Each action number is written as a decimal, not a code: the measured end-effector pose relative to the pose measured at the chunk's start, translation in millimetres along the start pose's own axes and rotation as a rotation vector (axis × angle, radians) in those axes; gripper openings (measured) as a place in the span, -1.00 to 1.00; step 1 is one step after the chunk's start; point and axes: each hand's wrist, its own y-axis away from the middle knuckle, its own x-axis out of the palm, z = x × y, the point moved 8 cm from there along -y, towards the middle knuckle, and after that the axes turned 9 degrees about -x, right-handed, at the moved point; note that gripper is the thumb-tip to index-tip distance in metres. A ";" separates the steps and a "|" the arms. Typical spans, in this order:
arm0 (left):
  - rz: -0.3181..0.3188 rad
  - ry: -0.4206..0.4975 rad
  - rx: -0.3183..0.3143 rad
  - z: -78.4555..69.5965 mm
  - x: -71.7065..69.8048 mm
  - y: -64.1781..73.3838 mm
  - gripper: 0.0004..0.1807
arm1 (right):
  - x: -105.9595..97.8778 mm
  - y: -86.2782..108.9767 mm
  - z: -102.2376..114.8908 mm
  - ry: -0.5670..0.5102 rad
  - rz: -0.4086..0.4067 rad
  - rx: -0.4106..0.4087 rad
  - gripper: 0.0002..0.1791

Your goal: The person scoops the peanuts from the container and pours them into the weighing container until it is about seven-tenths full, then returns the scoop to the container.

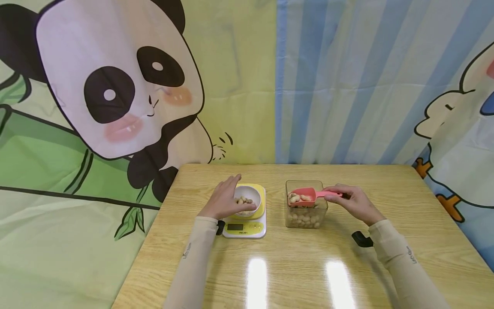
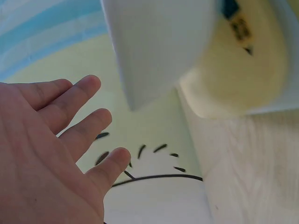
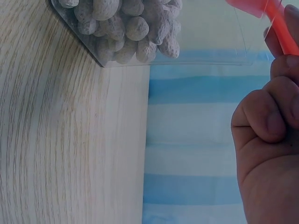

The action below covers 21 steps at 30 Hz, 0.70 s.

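Note:
My right hand (image 1: 356,203) grips the handle of a pink scoop (image 1: 308,195), which carries several peanuts at the mouth of a clear square container (image 1: 306,221). More peanuts (image 3: 135,28) fill the lower part of that container, seen through its wall in the right wrist view. My left hand (image 1: 224,201) is spread beside a white bowl (image 1: 252,193), its fingers fairly straight and thumb extended across the bowl's near side in the head view. Peanuts (image 1: 244,200) lie inside the bowl. Under the bowl is a yellow and white kitchen scale (image 1: 245,231) with a small dark display.
The wooden table (image 1: 301,266) carries the scale on the left and the container to its right. Behind the far edge hangs a printed curtain (image 1: 247,86) with a panda and blue stripes. A black strap piece (image 1: 362,239) shows by the right wrist.

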 end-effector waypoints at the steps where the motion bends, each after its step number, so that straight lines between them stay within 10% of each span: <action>1: -0.001 0.006 -0.011 2.8 -0.1 1.1 0.37 | -0.7 0.1 -0.1 0.002 -0.004 0.000 -0.69; 21: 0.008 0.025 -0.062 23.4 13.9 10.3 0.48 | -13.0 0.7 6.5 -0.008 -0.029 0.000 -0.67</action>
